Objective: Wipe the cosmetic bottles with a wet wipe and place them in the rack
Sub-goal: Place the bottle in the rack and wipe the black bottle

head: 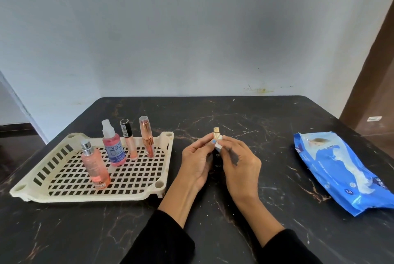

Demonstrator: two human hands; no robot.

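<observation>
A black bottle (218,160) with a gold sprayer top stands upright between my two hands at the table's middle. My left hand (197,160) grips its left side. My right hand (239,162) presses a small folded white wet wipe (219,144) against the bottle's neck. The cream perforated rack (136,180) lies at the left. In it stand a pink bottle with a silver cap (94,165), a pink spray bottle with a blue label (113,146), a slim lip gloss tube (129,140) and a rose-gold lipstick (146,138).
A blue pack of wet wipes (343,170) lies at the right, reaching the table's right edge. The table (213,221) is black marble-patterned and backs onto a pale wall. A brown door is at the far right.
</observation>
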